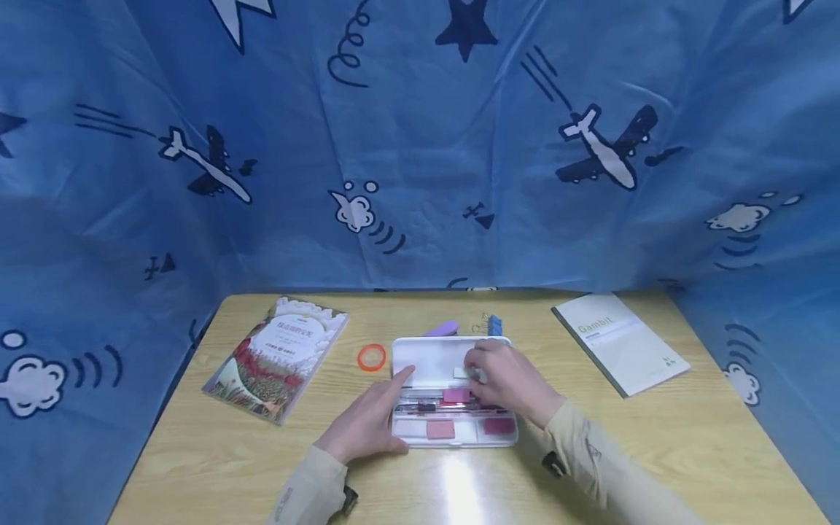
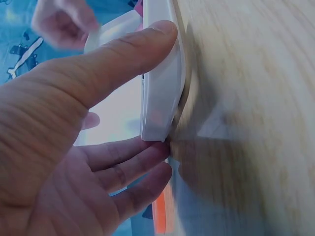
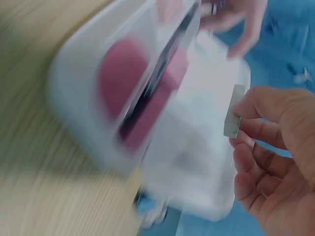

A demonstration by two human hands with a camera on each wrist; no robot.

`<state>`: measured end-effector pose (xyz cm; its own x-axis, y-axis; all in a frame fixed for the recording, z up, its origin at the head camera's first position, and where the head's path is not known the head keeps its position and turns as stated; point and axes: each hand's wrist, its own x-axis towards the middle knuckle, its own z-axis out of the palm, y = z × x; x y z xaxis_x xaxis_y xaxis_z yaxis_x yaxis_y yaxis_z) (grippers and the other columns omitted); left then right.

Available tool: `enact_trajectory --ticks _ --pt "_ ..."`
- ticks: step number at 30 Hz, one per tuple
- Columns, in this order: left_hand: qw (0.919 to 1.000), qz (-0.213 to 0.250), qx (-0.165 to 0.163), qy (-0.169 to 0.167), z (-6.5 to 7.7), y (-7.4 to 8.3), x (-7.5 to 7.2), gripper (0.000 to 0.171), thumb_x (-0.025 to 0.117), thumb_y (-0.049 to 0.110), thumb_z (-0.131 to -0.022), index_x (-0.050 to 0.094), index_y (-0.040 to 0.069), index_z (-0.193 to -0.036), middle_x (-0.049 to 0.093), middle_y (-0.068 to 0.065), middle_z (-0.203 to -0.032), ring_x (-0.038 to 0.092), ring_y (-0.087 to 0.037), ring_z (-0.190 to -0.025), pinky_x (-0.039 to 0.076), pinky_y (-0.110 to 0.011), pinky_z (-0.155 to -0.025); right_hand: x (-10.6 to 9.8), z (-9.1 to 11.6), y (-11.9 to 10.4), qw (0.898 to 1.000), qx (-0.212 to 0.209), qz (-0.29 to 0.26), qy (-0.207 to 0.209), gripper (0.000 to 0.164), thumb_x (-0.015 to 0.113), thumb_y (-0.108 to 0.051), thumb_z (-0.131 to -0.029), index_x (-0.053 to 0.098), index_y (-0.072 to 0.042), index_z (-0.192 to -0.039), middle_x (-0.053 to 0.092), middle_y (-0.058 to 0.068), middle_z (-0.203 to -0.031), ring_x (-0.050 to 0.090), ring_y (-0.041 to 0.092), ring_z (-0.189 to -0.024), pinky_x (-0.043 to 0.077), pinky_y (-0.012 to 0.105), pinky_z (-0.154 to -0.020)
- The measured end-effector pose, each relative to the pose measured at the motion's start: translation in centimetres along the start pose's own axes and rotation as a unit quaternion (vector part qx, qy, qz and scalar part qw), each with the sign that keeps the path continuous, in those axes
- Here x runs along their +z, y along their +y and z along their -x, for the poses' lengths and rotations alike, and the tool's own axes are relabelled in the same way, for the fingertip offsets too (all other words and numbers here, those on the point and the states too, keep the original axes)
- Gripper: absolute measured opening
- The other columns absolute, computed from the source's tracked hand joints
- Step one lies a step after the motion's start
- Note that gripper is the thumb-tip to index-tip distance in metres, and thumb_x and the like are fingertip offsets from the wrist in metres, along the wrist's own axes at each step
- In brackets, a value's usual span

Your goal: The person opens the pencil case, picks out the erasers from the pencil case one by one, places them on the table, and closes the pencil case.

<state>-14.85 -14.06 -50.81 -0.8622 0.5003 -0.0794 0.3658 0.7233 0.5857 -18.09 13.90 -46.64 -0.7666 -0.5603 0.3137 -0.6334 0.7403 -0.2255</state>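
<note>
A white pencil case (image 1: 413,432) lies with its lid (image 1: 426,361) opened toward the back. Clear-barrelled pens (image 1: 426,405) and several pink blocks (image 1: 440,429) sit in its compartments. My left hand (image 1: 367,423) holds the case's left end; in the left wrist view the thumb (image 2: 147,46) lies along the front wall and the fingers touch the end. Over the lid, my right hand (image 1: 508,375) pinches a small pale eraser-like block (image 3: 234,112) between thumb and fingers.
Behind the case lie a purple object (image 1: 442,329) and a blue binder clip (image 1: 495,325). An orange tape ring (image 1: 371,357) is to its left. An illustrated book (image 1: 278,357) lies at the left, and a pale notebook (image 1: 620,343) at the right. A blue patterned curtain (image 1: 420,182) hangs behind the table.
</note>
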Motion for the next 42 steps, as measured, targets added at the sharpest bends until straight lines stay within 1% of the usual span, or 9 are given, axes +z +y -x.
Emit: enact_trajectory --ticks 5,8,12,16,23,30,37,39,42 --pt "0.9999 -0.006 -0.006 0.007 0.4 -0.2 -0.4 0.124 0.096 0.024 -0.065 0.02 0.019 -0.163 0.052 -0.02 -0.148 0.051 -0.034 -0.134 0.045 -0.051 -0.114 -1.5 3.2 4.0 0.999 0.044 0.016 0.014 0.016 0.081 -0.008 -0.074 0.073 -0.012 -0.087 0.068 -0.001 -0.085 0.061 0.013 -0.076 0.055 0.027 -0.065" --pt "0.9999 -0.006 -0.007 0.012 0.5 -0.4 -0.7 0.124 0.096 0.022 -0.064 0.021 0.018 -0.163 0.053 -0.02 -0.146 0.052 -0.034 -0.133 0.046 -0.051 -0.113 -2.1 4.8 6.3 0.997 0.063 0.032 0.015 0.016 0.08 -0.007 -0.072 0.073 -0.014 -0.084 0.069 -0.002 -0.083 0.063 0.015 -0.075 0.055 0.03 -0.064" --pt "0.9998 -0.004 -0.008 0.015 0.6 -0.5 -0.8 0.125 0.097 0.022 -0.063 0.021 0.018 -0.163 0.054 -0.021 -0.146 0.053 -0.035 -0.132 0.046 -0.052 -0.112 -2.6 6.5 8.6 0.995 0.083 0.05 -0.008 0.015 0.08 -0.007 -0.073 0.073 -0.016 -0.083 0.069 -0.002 -0.083 0.065 0.018 -0.076 0.056 0.036 -0.066" --pt "0.9998 -0.003 -0.009 0.015 0.7 -0.6 -0.7 0.127 0.097 0.023 -0.063 0.019 0.02 -0.163 0.054 -0.021 -0.145 0.053 -0.035 -0.132 0.046 -0.053 -0.112 -2.7 7.6 9.9 0.993 0.099 0.058 -0.041 0.013 0.081 -0.01 -0.074 0.073 -0.017 -0.081 0.067 -0.003 -0.08 0.063 0.018 -0.073 0.055 0.037 -0.062" --pt "0.9998 -0.006 0.001 0.018 0.5 -0.4 -0.5 0.129 0.097 0.022 -0.063 0.017 0.019 -0.164 0.056 -0.021 -0.143 0.055 -0.034 -0.13 0.047 -0.05 -0.112 -2.3 8.6 10.9 0.988 0.131 0.055 -0.061 0.012 0.081 -0.009 -0.074 0.073 -0.017 -0.078 0.066 -0.003 -0.076 0.062 0.016 -0.069 0.054 0.037 -0.059" --pt "0.9999 -0.008 0.005 0.014 0.2 -0.3 -0.3 0.13 0.097 0.023 -0.064 0.015 0.021 -0.164 0.056 -0.02 -0.143 0.055 -0.033 -0.13 0.047 -0.05 -0.112 -1.9 9.2 11.4 0.987 0.137 0.054 -0.065 0.012 0.081 -0.009 -0.074 0.075 -0.016 -0.08 0.067 -0.003 -0.077 0.062 0.017 -0.069 0.054 0.038 -0.06" --pt "1.0 -0.004 0.006 0.006 -0.1 0.1 -0.3 0.13 0.097 0.023 -0.064 0.014 0.022 -0.164 0.054 -0.021 -0.146 0.054 -0.034 -0.133 0.046 -0.051 -0.113 -2.0 9.6 11.5 0.986 0.145 0.048 -0.068 0.012 0.08 -0.009 -0.075 0.074 -0.016 -0.082 0.067 -0.002 -0.077 0.061 0.016 -0.07 0.053 0.037 -0.06" --pt "0.9999 -0.008 0.009 0.006 -0.2 0.1 -0.2 0.13 0.097 0.024 -0.064 0.014 0.022 -0.164 0.055 -0.021 -0.145 0.054 -0.034 -0.132 0.046 -0.051 -0.113 -2.0 9.8 11.3 0.987 0.143 0.048 -0.061 0.011 0.08 -0.01 -0.075 0.074 -0.015 -0.084 0.068 -0.002 -0.079 0.062 0.017 -0.072 0.054 0.038 -0.061" --pt "0.9999 -0.011 0.012 0.002 -0.2 0.2 -0.1 0.13 0.096 0.024 -0.065 0.014 0.022 -0.164 0.055 -0.021 -0.145 0.054 -0.034 -0.132 0.046 -0.05 -0.112 -2.1 9.9 10.8 0.989 0.135 0.042 -0.038 0.014 0.079 -0.012 -0.076 0.075 -0.012 -0.089 0.071 0.002 -0.085 0.067 0.023 -0.079 0.057 0.042 -0.067"
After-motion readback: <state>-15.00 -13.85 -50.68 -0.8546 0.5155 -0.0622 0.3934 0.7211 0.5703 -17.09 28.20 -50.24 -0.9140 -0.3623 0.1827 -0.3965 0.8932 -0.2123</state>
